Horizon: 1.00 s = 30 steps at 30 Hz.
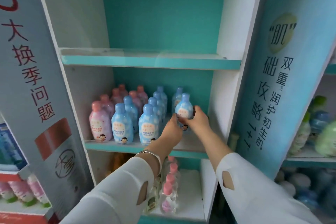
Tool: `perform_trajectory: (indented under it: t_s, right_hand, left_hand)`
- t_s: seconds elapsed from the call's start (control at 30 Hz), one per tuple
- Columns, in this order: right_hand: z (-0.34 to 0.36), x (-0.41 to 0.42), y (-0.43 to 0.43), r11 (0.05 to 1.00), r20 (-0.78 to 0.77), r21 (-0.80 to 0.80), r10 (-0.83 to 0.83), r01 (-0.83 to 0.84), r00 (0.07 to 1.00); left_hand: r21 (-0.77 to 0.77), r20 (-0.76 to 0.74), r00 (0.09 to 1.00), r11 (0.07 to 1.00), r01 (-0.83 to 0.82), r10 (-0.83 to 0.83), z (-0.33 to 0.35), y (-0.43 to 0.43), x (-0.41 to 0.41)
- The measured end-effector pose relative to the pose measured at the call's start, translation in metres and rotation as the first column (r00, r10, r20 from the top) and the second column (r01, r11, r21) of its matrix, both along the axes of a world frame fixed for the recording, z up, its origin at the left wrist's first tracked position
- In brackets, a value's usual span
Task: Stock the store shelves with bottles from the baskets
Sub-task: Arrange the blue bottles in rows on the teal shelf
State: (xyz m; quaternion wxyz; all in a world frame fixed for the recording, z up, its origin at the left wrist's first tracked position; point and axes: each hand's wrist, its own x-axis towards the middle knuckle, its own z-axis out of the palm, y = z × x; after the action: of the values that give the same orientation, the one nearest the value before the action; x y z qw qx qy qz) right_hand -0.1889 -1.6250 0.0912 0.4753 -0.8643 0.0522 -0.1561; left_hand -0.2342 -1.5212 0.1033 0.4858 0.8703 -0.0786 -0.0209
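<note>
The middle shelf [127, 146] holds rows of pink bottles [99, 123] on the left and blue bottles [121, 123] beside them. At the right end of the rows, 1 upright blue bottle [184, 109] is held by 2 hands: the right hand [199, 120] curls round its side, and the left hand [171, 129] grips its lower part.

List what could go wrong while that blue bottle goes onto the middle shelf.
1. The bottle sits close to the blue row; the left grip could knock one over, toppling others.
2. The left sleeve hangs over the pink-capped bottles below and might brush them.
</note>
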Motion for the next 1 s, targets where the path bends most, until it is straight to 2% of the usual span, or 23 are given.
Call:
perform_trajectory:
  t_s: [0.13, 0.27, 0.43, 0.53, 0.6, 0.73, 0.87, 1.0]
  right_hand:
    - [-0.004, 0.025, 0.004, 0.999, -0.030, -0.016, 0.040, -0.041, 0.999]
    - [-0.010, 0.043, 0.008, 0.998, -0.027, -0.006, 0.059, -0.060, 0.998]
    - [-0.012, 0.052, 0.009, 0.994, -0.054, 0.057, 0.095, -0.092, 0.994]
    - [-0.012, 0.048, 0.009, 0.994, -0.084, 0.096, 0.062, -0.053, 0.995]
    - [-0.008, 0.039, 0.008, 0.998, -0.084, 0.055, 0.007, -0.002, 0.996]
    - [-0.006, 0.008, 0.015, 0.998, 0.039, -0.009, -0.059, 0.060, 0.997]
    - [-0.009, -0.039, 0.034, 0.997, 0.119, -0.063, 0.039, -0.032, 0.992]
    - [-0.010, -0.083, 0.062, 0.972, 0.112, -0.155, 0.193, -0.175, 0.975]
  left_hand:
    - [-0.098, -0.018, 0.999, 0.994, -0.047, 0.045, -0.015, -0.007, 0.029]
    - [0.008, 0.105, 0.982, 0.988, -0.157, 0.155, -0.029, -0.011, 0.054]
    - [-0.081, 0.020, 0.986, 0.983, -0.162, 0.164, -0.033, -0.013, 0.058]
    - [-0.073, 0.036, 0.984, 0.983, -0.171, 0.174, -0.025, -0.011, 0.049]
    - [-0.090, 0.059, 0.981, 0.980, -0.179, 0.184, -0.018, -0.006, 0.039]
    - [-0.135, 0.100, 0.978, 0.976, -0.171, 0.185, -0.010, 0.008, 0.012]
    - [-0.136, 0.158, 0.968, 0.975, -0.176, 0.197, -0.010, 0.031, -0.023]
    - [-0.093, 0.184, 0.949, 0.965, -0.244, 0.258, -0.015, 0.071, -0.056]
